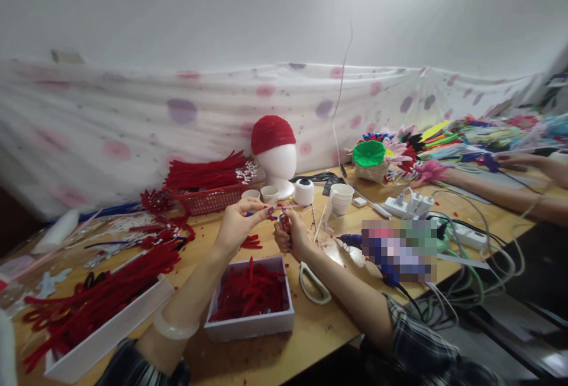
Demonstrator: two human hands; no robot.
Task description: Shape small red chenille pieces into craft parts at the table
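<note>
My left hand (242, 220) is raised above the wooden table (310, 327), its fingertips pinched on a small red and blue piece (273, 217). My right hand (290, 235) is closed in a fist beside it, gripping a small tool (284, 222) that meets the same piece. Directly below both hands sits a white box of red pipe cleaners (251, 297). A white-handled pair of scissors (314, 282) lies on the table just right of the box, under my right forearm.
A long white tray of red pipe cleaners (102, 306) lies at left, a red basket (208, 196) behind. A white foam head with a red cap (274, 152), cups (341, 196) and power strips (410, 203) stand beyond. Another person's arms (510, 185) reach in at right near colourful flowers (386, 158).
</note>
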